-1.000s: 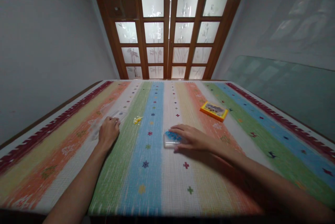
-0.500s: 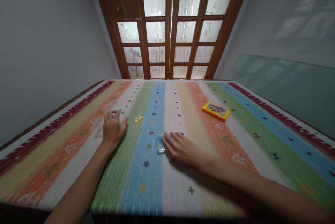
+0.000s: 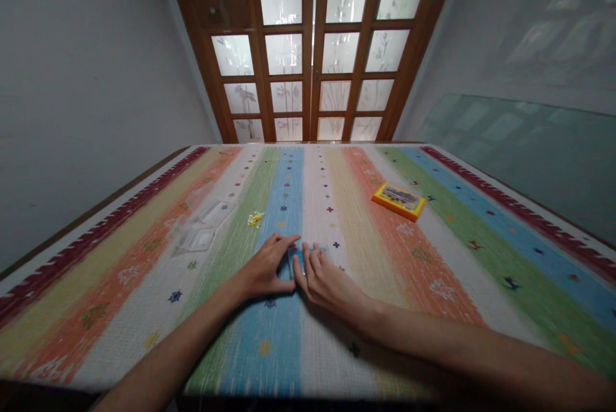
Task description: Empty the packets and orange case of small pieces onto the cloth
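Right hand [image 3: 328, 282] lies over a small box [image 3: 300, 257], grip not discernible; left hand [image 3: 264, 269] stands at its left edge, thumb and fingers parted; box, on the tablecloth [image 3: 332, 360] between both, probably light, rigid, slick; hold opposite sides.

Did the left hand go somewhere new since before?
Yes, rightward and nearer the person. Earlier the left hand was left of the small yellow pieces; now it is right of them, over the tablecloth's blue stripe.
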A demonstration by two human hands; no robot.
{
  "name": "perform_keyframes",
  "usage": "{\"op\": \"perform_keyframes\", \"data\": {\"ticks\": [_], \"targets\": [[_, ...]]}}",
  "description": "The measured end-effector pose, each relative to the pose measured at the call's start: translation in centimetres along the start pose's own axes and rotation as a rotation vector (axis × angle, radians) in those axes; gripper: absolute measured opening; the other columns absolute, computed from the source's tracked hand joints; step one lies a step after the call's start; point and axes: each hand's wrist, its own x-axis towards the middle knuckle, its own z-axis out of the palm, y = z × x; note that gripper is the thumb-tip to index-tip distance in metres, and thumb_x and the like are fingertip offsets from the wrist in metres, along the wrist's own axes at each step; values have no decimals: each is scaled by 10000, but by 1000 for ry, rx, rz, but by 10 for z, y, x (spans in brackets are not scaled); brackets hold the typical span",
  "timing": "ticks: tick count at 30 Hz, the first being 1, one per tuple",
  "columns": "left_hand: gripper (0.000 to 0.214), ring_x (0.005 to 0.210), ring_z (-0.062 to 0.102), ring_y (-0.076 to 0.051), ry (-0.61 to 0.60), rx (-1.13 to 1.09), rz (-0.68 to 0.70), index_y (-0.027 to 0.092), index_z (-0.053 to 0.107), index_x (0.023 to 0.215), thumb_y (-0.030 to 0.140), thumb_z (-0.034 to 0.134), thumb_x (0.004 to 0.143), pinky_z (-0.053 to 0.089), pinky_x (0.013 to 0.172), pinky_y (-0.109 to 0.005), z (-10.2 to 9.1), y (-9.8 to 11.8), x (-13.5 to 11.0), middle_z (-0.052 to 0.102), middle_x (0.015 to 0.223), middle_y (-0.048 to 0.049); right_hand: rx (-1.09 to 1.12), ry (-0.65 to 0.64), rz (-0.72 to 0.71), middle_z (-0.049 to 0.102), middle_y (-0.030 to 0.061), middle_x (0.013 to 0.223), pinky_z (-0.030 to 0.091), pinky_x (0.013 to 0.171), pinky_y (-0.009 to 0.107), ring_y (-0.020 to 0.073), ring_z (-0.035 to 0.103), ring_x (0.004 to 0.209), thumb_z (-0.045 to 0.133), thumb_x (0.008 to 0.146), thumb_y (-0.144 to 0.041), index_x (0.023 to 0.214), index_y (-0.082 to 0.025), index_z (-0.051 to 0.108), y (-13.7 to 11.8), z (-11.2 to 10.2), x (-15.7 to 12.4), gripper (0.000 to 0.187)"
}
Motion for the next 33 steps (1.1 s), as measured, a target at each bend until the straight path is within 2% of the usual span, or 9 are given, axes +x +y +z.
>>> {"op": "perform_keyframes", "data": {"ticks": [7, 12, 16, 19, 22, 26, 30, 33], "targets": [[875, 1167, 581, -288, 41, -104, -35, 217, 371, 1468, 229, 795, 702, 498, 1034, -496, 5, -1, -2, 579, 1224, -109, -80, -24, -6, 697, 300, 1201, 568, 822, 480, 337, 727, 1010, 425, 983, -198, 1294, -9, 594, -3, -1, 3, 402], [846, 1138, 605, -287, 55, -137, -46, 206, 386, 1451, 217, 774, 699, 515, 1018, -502, 6, 1, -1, 573, 1215, -112, -71, -10, -101, 718, 293, 1140, 558, 796, 447, 317, 734, 944, 430, 986, -153, 1322, -25, 546, 14, -6, 5, 378], [910, 1169, 601, -306, 107, -181, -75, 227, 372, 1477, 324, 835, 700, 497, 1047, -538, 4, 5, -1, 580, 1259, -123, 180, -57, -166, 732, 214, 1040, 530, 710, 365, 255, 702, 858, 449, 986, -125, 1323, -43, 538, 46, -12, 11, 358], [933, 1107, 643, -280, 164, -299, -108, 266, 339, 1505, 372, 849, 731, 523, 1020, -529, -2, 3, 1, 619, 1268, -116, 462, -103, -55, 730, 143, 944, 486, 682, 331, 214, 670, 771, 464, 988, -131, 1234, -86, 579, 79, -10, 19, 276], [841, 1014, 683, -231, 272, -470, -136, 287, 325, 1502, 341, 793, 805, 569, 952, -478, -13, -3, 3, 619, 1326, -132, 697, -88, 156, 748, 114, 940, 462, 693, 304, 206, 679, 801, 498, 951, -158, 1241, -115, 570, 109, -4, 34, 303], [695, 968, 709, -208, 479, -570, -204, 256, 402, 1425, 333, 752, 829, 597, 902, -430, -31, -18, 3, 566, 1419, -178, 1031, 80, 265, 762, 86, 1074, 487, 805, 300, 174, 702, 888, 454, 935, -137, 1234, -152, 571, 132, -1, 65, 322], [562, 965, 712, -207, 705, -468, -281, 218, 499, 1316, 332, 739, 821, 588, 936, -431, -49, -35, 0, 637, 1320, -161, 1182, 165, 302, 767, 85, 1023, 511, 818, 329, 189, 708, 872, 459, 899, -109, 1172, -140, 609, 134, 4, 106, 313], [497, 971, 713, -212, 828, -333, -313, 197, 546, 1271, 329, 714, 822, 596, 919, -416, -57, -46, -2, 650, 1289, -150, 1219, 192, 275, 761, 88, 1042, 519, 848, 354, 207, 707, 922, 477, 877, -90, 1146, -153, 620, 131, 14, 135, 311]]}}
